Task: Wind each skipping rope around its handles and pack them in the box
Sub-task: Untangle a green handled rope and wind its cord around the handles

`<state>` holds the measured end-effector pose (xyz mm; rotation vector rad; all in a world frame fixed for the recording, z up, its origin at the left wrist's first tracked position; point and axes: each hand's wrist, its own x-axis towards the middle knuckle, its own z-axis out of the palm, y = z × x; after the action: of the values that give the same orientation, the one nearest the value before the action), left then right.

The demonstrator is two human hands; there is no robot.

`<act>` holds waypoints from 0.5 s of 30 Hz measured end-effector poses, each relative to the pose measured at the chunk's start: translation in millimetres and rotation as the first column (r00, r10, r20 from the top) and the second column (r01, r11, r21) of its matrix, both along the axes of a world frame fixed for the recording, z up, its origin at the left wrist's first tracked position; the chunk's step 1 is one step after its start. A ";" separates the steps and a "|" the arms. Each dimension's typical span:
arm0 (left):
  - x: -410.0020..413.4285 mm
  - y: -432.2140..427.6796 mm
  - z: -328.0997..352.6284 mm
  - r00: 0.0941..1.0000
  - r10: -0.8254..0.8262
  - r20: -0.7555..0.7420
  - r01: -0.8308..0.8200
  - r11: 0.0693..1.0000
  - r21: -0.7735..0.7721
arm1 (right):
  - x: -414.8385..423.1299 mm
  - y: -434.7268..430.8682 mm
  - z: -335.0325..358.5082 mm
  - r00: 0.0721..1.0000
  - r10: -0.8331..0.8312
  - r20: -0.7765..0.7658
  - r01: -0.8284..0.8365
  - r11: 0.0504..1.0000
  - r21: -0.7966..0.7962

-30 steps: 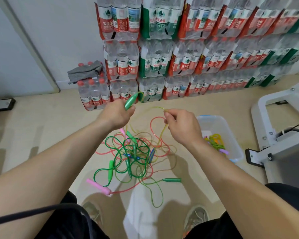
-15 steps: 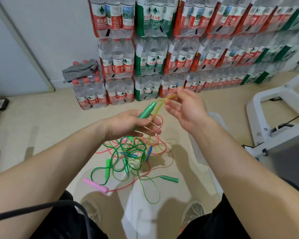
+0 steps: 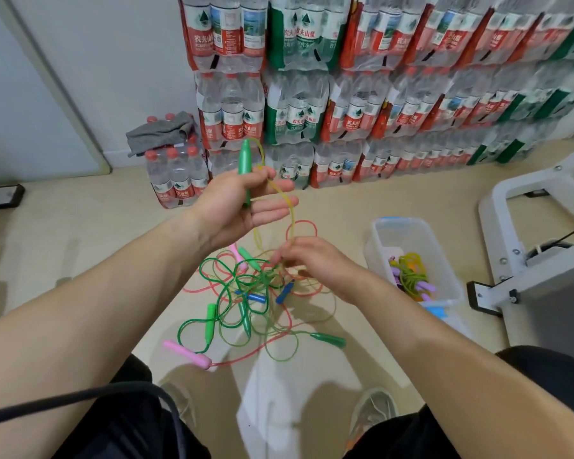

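Observation:
My left hand (image 3: pixel 242 207) holds a dark green handle (image 3: pixel 246 167) upright, thumb against it and fingers spread. A yellow-green rope (image 3: pixel 287 207) runs from the handle's top, over my fingers and down to my right hand (image 3: pixel 307 263), which pinches it just above the pile. The tangled pile of skipping ropes (image 3: pixel 246 293) lies on the floor below, with green, red and yellow cords and green, pink and blue handles. One pink handle (image 3: pixel 188 354) and another dark green handle (image 3: pixel 328 339) lie at its near edge. The clear plastic box (image 3: pixel 378 256) to the right holds wound ropes.
Stacked packs of water bottles (image 3: pixel 312 111) line the wall behind the pile. A grey cloth (image 3: pixel 159 132) lies on a low pack at left. A white metal frame (image 3: pixel 524 260) stands at the right, close to the box. My shoes (image 3: pixel 371 412) are near the pile.
My left hand has turned the green handle upright and risen. My right hand has dropped from beside the handle down to just above the pile, drawing the yellow-green rope with it.

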<state>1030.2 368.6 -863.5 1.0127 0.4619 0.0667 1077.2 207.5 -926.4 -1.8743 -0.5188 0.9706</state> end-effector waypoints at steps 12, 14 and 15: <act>-12.4 12.4 -29.6 0.914 -0.263 -0.311 0.393 0.764 0.511 | 23.5 -0.7 38.3 0.847 -0.339 -0.409 0.483 0.811 0.330; -14.9 -4.1 -35.2 0.871 -0.428 -0.240 0.490 0.778 0.393 | 27.3 -0.9 45.2 0.795 -0.356 -0.491 0.561 0.739 0.373; -15.6 -11.0 -37.6 0.855 -0.474 -0.210 0.518 0.788 0.331 | 30.2 -2.0 47.1 0.770 -0.373 -0.518 0.599 0.701 0.386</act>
<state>1014.6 357.6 -901.1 1.5020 0.2746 -0.3981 1107.4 205.5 -879.4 -1.1540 0.0048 0.7082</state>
